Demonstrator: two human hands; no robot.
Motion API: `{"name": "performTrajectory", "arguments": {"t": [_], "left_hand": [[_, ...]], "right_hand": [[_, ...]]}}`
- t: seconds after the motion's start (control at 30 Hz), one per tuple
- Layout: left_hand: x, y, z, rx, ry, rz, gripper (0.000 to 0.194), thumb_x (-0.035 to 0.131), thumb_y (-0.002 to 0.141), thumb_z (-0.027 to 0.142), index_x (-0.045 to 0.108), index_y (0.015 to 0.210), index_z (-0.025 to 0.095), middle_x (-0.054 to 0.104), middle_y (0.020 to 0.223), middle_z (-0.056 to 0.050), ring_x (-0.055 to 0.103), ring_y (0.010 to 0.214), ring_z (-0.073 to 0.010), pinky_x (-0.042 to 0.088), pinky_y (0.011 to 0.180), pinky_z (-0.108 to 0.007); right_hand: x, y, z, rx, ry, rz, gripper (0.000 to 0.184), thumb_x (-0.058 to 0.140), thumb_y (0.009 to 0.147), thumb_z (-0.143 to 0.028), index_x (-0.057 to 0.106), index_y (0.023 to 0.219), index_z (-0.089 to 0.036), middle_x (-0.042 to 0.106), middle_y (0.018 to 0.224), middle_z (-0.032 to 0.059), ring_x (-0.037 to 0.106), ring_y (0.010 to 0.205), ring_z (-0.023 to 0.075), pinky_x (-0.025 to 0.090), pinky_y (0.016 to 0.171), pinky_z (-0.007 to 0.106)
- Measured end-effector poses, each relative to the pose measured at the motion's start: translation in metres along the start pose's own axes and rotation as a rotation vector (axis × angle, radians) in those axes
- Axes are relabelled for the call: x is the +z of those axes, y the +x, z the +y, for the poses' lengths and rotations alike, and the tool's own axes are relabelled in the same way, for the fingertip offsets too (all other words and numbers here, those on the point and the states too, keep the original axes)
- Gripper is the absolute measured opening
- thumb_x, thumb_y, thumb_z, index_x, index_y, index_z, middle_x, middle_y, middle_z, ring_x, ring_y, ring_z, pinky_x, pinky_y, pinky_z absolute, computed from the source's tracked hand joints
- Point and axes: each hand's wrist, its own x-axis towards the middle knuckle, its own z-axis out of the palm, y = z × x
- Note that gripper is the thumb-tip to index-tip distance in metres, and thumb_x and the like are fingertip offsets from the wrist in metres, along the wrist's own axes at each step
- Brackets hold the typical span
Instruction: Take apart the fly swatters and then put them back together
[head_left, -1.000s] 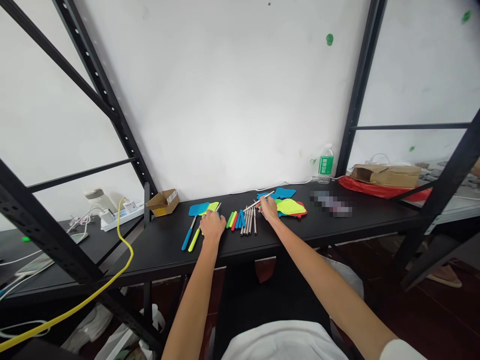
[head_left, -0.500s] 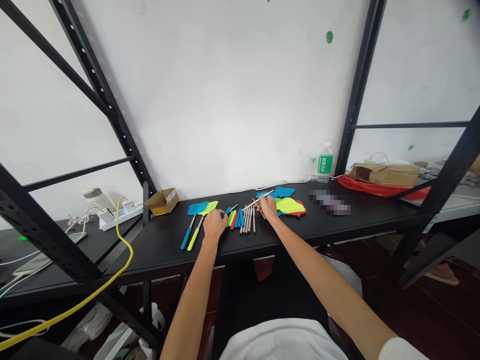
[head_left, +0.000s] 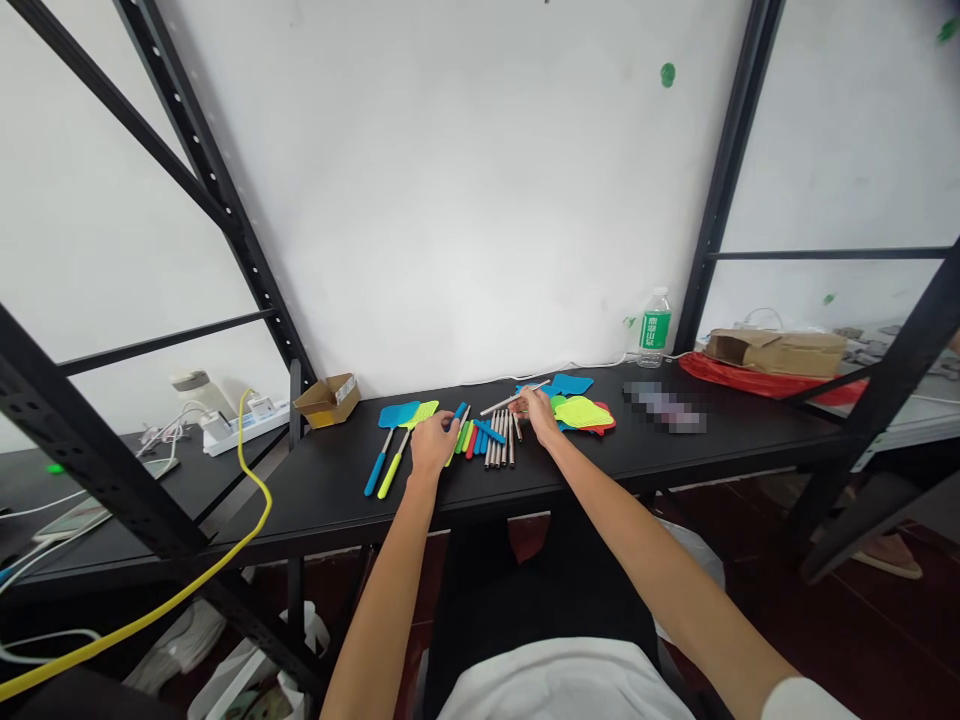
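My left hand point(head_left: 433, 441) is closed around a blue handle point(head_left: 459, 411), whose end sticks up past the thumb; a thin silvery piece shows beside it. Pinched in my right hand point(head_left: 537, 413) is a metal tube point(head_left: 498, 404), tilted with its free end toward the left. Between the hands lie several coloured handles point(head_left: 470, 441) in a row and several metal tubes point(head_left: 495, 455) side by side. One blue handle point(head_left: 490, 431) rests across them. Left of my left hand are two fly swatters, one blue point(head_left: 377, 470) and one yellow-green point(head_left: 391, 472).
Loose swatter heads point(head_left: 581, 411) are piled right of my right hand. A water bottle point(head_left: 655, 328) stands against the wall, with a blurred item point(head_left: 666, 407) nearby. At left are a small cardboard box point(head_left: 328, 402) and a yellow cable point(head_left: 259, 510). Black shelf posts frame the table point(head_left: 315, 500).
The blue handle in my left hand has turned to point more upward. A blue handle now lies across the row and tubes. The tube in my right hand has shifted slightly.
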Motion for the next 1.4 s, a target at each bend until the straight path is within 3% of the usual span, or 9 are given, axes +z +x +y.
{"name": "performTrajectory", "arguments": {"t": [0.23, 0.47, 0.7, 1.07, 1.4], "left_hand": [[-0.0020, -0.0017, 0.0004, -0.033, 0.018, 0.020, 0.029, 0.054, 0.093, 0.037, 0.070, 0.113, 0.023, 0.076, 0.107, -0.006, 0.069, 0.098, -0.0236, 0.050, 0.072, -0.028], [-0.0015, -0.0012, 0.0000, -0.023, 0.014, 0.028, 0.026, 0.055, 0.093, 0.037, 0.069, 0.111, 0.025, 0.075, 0.107, -0.005, 0.069, 0.098, -0.0244, 0.050, 0.072, -0.030], [-0.0012, -0.0007, -0.0010, 0.023, -0.012, 0.047, 0.023, 0.057, 0.091, 0.035, 0.068, 0.109, 0.025, 0.075, 0.103, -0.005, 0.069, 0.096, -0.0243, 0.049, 0.070, -0.029], [0.0013, 0.0012, -0.0044, 0.174, -0.104, 0.086, 0.015, 0.059, 0.089, 0.026, 0.067, 0.102, 0.024, 0.073, 0.101, -0.004, 0.067, 0.097, -0.0226, 0.051, 0.076, -0.030], [0.0027, 0.0022, -0.0051, 0.198, -0.124, 0.079, 0.017, 0.059, 0.088, 0.025, 0.068, 0.103, 0.025, 0.073, 0.102, -0.004, 0.066, 0.099, -0.0229, 0.051, 0.079, -0.031]], "right_hand": [[-0.0003, -0.0020, 0.0002, -0.030, 0.038, 0.046, 0.015, 0.053, 0.081, -0.037, 0.053, 0.081, -0.022, 0.071, 0.068, 0.0035, 0.071, 0.075, 0.0219, 0.053, 0.076, 0.031], [0.0010, -0.0037, -0.0012, 0.007, 0.090, 0.009, 0.016, 0.059, 0.084, -0.037, 0.054, 0.084, -0.022, 0.069, 0.068, 0.0031, 0.069, 0.069, 0.0201, 0.056, 0.058, 0.028], [-0.0001, -0.0017, -0.0032, 0.038, 0.141, 0.036, 0.014, 0.060, 0.084, -0.031, 0.054, 0.080, -0.020, 0.068, 0.062, 0.0030, 0.059, 0.049, 0.0129, 0.044, 0.042, 0.019], [-0.0023, 0.0020, -0.0050, 0.109, 0.216, 0.059, 0.012, 0.051, 0.085, -0.027, 0.058, 0.087, -0.017, 0.074, 0.069, 0.0077, 0.063, 0.047, 0.0142, 0.041, 0.041, 0.020], [-0.0020, 0.0008, -0.0048, 0.078, 0.188, 0.030, 0.012, 0.056, 0.082, -0.028, 0.060, 0.084, -0.016, 0.075, 0.070, 0.0082, 0.061, 0.045, 0.0125, 0.031, 0.037, 0.018]]}}
